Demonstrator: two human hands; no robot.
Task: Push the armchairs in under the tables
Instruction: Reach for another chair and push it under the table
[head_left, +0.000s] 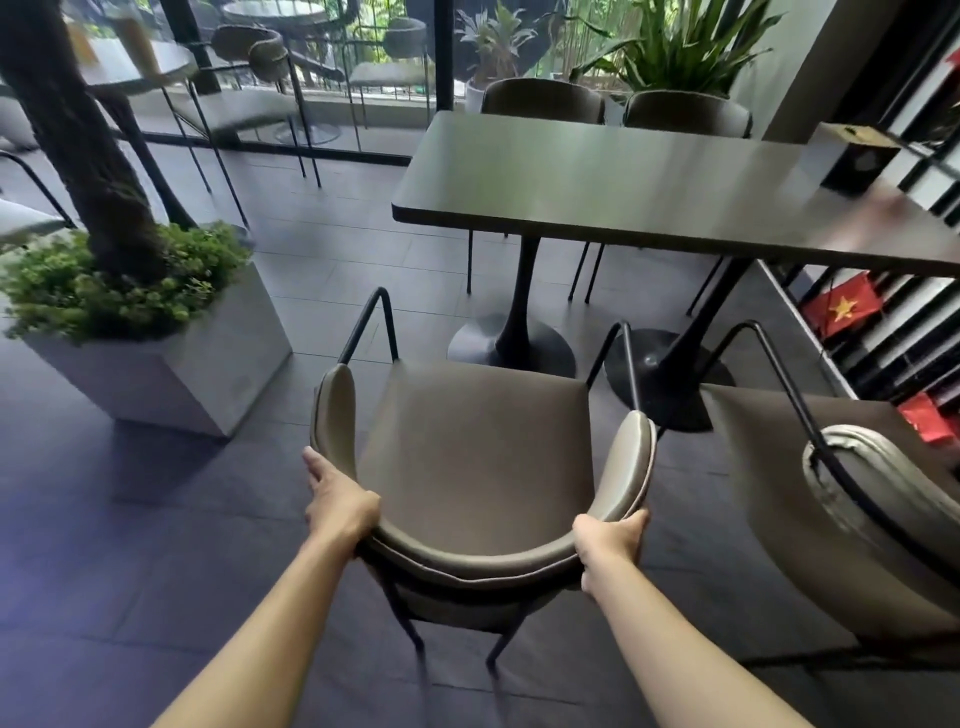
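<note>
A taupe padded armchair (472, 457) with thin black metal arms stands in front of me, its seat facing a long dark table (597, 187) on two black pedestal bases. The chair sits back from the table edge, out in the open floor. My left hand (340, 501) grips the left curve of the backrest. My right hand (610, 540) grips the right curve of the same backrest. A second armchair (810, 493) of the same kind stands to the right, also back from the table.
A grey concrete planter (171, 374) with a tree trunk and green foliage stands close on the left. Two more chairs (543, 98) sit at the table's far side. A black box (857, 158) rests on the tabletop; shelving with red flags (841, 309) lines the right.
</note>
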